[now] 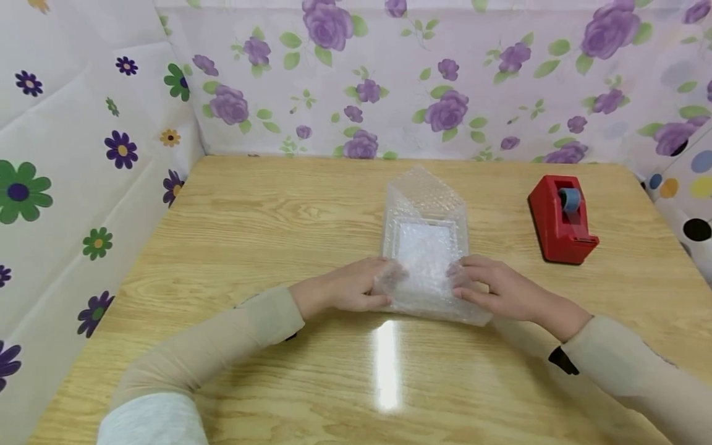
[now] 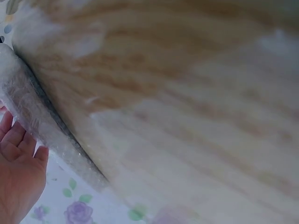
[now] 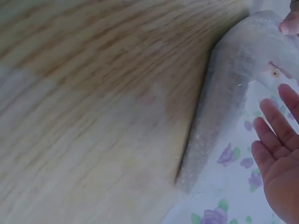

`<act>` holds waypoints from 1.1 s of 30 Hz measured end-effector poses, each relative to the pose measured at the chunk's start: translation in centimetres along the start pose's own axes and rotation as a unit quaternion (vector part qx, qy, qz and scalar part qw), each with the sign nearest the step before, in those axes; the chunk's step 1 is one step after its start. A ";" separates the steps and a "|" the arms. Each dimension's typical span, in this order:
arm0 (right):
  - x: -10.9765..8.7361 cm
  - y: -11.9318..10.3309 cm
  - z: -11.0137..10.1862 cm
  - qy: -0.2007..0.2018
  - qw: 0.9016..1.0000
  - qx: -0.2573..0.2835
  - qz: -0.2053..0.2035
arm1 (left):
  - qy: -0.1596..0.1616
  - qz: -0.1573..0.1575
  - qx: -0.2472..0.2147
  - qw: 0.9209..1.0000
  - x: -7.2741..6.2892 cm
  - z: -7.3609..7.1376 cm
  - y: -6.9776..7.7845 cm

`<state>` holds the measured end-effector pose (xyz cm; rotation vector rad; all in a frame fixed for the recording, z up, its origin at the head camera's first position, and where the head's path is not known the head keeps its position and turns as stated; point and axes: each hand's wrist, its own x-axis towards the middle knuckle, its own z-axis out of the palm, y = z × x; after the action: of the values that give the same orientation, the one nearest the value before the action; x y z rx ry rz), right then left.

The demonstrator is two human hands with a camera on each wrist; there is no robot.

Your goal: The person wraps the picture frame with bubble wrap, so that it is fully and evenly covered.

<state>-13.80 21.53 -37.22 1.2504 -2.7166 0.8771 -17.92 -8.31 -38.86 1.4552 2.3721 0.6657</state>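
A white picture frame (image 1: pixel 425 247) lies flat on the table inside a sheet of clear bubble wrap (image 1: pixel 423 185), whose pointed flap spreads toward the back. My left hand (image 1: pixel 356 284) rests at the near left edge of the package, fingertips showing hazily through the film. From the right, my right hand (image 1: pixel 503 290) reaches the opposite edge, its fingertips also partly veiled by the wrap. In the left wrist view the fingers (image 2: pixel 16 140) lie along the wrapped side. The right wrist view has my right fingers (image 3: pixel 275 126) spread and nearly straight beside the package.
A red tape dispenser (image 1: pixel 564 222) with a blue roll stands to the right of the package. The wooden table (image 1: pixel 267 216) ends at the back against a flower-printed sheet (image 1: pixel 367 74). More patterned sheeting (image 1: pixel 78 167) hangs on the left.
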 end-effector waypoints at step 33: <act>1.4 0.7 2.6 0.047 0.990 -0.001 0.130 | 0.082 -0.015 -0.109 0.991 1.0 -0.3 -1.2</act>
<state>-14.72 19.62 -39.37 0.8417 -2.8432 0.9258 -19.42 -7.90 -39.24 1.3155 2.3452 1.0369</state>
